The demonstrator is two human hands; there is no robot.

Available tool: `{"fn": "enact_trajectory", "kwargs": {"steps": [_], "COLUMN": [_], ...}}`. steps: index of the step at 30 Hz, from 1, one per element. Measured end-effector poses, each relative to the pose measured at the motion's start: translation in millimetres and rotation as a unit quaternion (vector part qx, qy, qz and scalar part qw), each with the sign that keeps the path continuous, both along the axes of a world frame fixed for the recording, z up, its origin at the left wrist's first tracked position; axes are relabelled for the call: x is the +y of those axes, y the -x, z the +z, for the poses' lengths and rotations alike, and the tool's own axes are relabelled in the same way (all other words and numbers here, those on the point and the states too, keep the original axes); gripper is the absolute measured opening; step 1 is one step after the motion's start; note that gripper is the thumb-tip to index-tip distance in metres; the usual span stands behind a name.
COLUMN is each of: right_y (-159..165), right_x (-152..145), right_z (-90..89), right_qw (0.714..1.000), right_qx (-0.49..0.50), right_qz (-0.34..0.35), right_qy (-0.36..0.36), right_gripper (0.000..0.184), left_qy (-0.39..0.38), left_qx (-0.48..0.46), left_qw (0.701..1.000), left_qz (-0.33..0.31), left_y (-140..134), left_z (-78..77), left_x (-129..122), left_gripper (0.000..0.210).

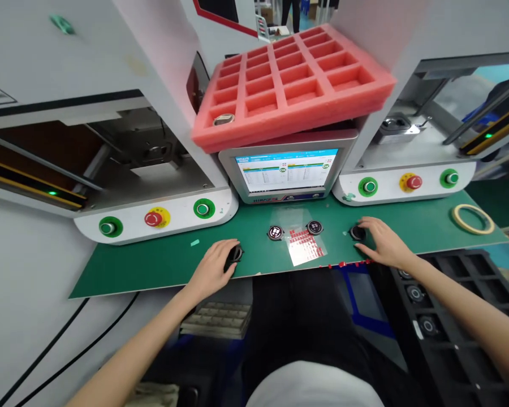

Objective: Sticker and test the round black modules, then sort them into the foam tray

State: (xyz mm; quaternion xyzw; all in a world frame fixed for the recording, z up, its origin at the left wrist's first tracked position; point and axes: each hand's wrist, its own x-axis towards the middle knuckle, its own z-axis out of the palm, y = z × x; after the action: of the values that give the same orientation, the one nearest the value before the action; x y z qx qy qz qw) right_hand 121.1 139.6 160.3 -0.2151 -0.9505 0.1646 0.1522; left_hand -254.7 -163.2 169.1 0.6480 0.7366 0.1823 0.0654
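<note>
On the green table's left part, my left hand [212,268] curls its thumb and fingers around a black round watch case [234,255]. Over at the right, my right hand [380,242] grips a second dark watch case [357,232] between thumb and fingers, close to the tabletop. Between my hands lie two round watches with lit faces, a left one [275,232] and a right one [314,227]. A sheet of small red stickers [305,246] lies just below and between them, partly peeled.
Behind stands a monitor [286,169] with a pink foam tray [258,125] on top. Machines with green buttons [202,209] and red stop buttons [153,219] flank it. A tape roll [473,219] lies at the right; a black tray [462,265] holding watch parts sits below.
</note>
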Motion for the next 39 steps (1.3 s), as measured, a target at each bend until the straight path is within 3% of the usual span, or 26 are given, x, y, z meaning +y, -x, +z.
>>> {"fn": "enact_trajectory", "kwargs": {"steps": [4,9,12,15,18,21,23,25,29,33,39], "right_y": [46,102,109,107,105,106,108,110,113,114,113], "right_x": [-18,-31,-29,-26,-24,-21,-19,-17,-16,-17,-16], "right_z": [11.3,3.1,0.2,-0.8,-3.6,-6.4,-5.5,-2.4,3.9,3.6,3.6], "right_qw": [1.0,0.997,0.996,0.995,0.995,0.995,0.994,0.992,0.99,0.99,0.99], "right_qx": [-0.006,-0.036,-0.05,-0.059,-0.059,-0.05,-0.054,-0.07,-0.094,-0.094,-0.103], "right_qz": [0.026,0.043,0.035,0.035,0.03,0.023,0.026,0.036,0.055,0.059,0.064], "right_qy": [0.016,0.054,0.064,0.072,0.079,0.086,0.092,0.096,0.087,0.084,0.076], "right_gripper": [0.03,0.037,0.031,0.028,0.029,0.032,0.032,0.027,0.021,0.019,0.017], "left_qy": [-0.005,-0.005,-0.015,-0.039,-0.104,-0.194,-0.164,-0.141,-0.078,-0.038,-0.036], "left_qx": [0.0,0.012,0.012,0.011,0.031,0.091,0.107,0.105,0.088,0.086,0.145], "left_qw": [0.999,0.997,0.997,0.997,0.994,0.957,0.933,0.926,0.939,0.951,0.958], "left_qz": [-0.039,-0.072,-0.077,-0.069,0.003,0.195,0.303,0.334,0.322,0.296,0.245], "left_y": [-21,-43,-47,-35,11,91,150,202,266,297,333], "left_z": [-2.6,-18.0,-20.9,-7.4,24.5,65.9,89.7,104.6,107.4,99.3,100.2], "left_x": [46,99,104,92,73,62,64,72,92,101,107], "left_gripper": [0.039,0.034,0.029,0.031,0.036,0.04,0.048,0.054,0.052,0.051,0.075]}}
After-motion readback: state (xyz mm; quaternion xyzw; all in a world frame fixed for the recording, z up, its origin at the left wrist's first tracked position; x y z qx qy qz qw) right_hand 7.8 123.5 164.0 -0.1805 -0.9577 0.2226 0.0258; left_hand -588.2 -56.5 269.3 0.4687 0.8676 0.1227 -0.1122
